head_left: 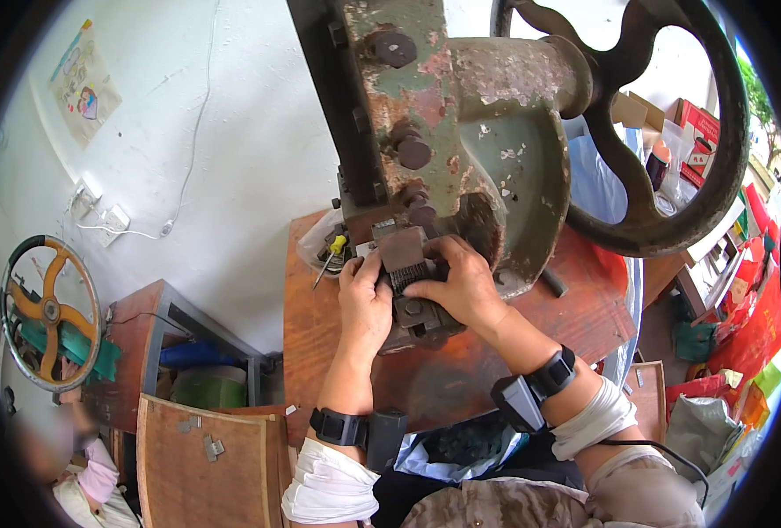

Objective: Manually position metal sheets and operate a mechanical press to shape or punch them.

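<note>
In the middle stands a manual press (417,106) with worn green paint. A plain rectangular metal block (403,248) sits below its ram. Just under that block is a dark ridged metal piece (407,277), above the press's bolted base (419,319). My left hand (366,301) curls its fingers against the left side of the ridged piece. From the right, my right hand (463,280) bends over it, thumb along its near edge and fingers behind. Both hands are closed about the piece; the fingertips' exact contact is partly hidden.
A large handwheel (637,158) rises at the right. On the wooden table (461,387), a clear tub (313,242) holds a yellow-handled screwdriver (334,248). Near left is a wooden tray (206,480) with small metal parts. Another person (91,480) sits at the lower left, beside a second wheel (50,310).
</note>
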{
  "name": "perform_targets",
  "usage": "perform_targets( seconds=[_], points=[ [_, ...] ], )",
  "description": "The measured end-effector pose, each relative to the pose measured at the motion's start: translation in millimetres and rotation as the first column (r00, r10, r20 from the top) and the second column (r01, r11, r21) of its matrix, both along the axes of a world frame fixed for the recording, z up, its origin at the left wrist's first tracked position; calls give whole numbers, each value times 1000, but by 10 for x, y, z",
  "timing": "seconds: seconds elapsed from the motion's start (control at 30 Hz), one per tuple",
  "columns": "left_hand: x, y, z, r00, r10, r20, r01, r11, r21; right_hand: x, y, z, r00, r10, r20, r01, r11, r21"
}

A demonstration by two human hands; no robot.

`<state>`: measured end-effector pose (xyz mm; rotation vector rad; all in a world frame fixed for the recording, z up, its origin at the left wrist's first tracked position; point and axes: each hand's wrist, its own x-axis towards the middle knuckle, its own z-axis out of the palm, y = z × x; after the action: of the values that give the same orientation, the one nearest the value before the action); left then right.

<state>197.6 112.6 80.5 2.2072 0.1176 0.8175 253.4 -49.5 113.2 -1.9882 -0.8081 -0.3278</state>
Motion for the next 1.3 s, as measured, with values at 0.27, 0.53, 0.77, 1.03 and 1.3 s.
perform_targets(
  seconds=[0.27, 0.53, 0.77, 1.03, 1.3],
  points=[
    [-79, -64, 92, 989, 145, -9, -142, 979, 147, -58, 2, 65, 1000, 26, 0, -26, 1000, -12],
    [-100, -194, 221, 971, 173, -165, -135, 967, 217, -44, -71, 49, 999, -20, 36, 21, 999, -28],
    [-73, -30, 72, 995, 100, 23, -99, 994, -44, -322, -1076, 1078, 963, 60, 261, -112, 975, 191],
    [-35, -160, 92, 997, 52, 53, -44, 990, -136, -137, -353, 98, 990, 87, 111, -66, 981, -184],
    [-23, -12, -8, 995, -95, 21, 97, 973, -210, -78, 135, 32, 1000, 11, -5, -11, 993, -114]
  ],
)
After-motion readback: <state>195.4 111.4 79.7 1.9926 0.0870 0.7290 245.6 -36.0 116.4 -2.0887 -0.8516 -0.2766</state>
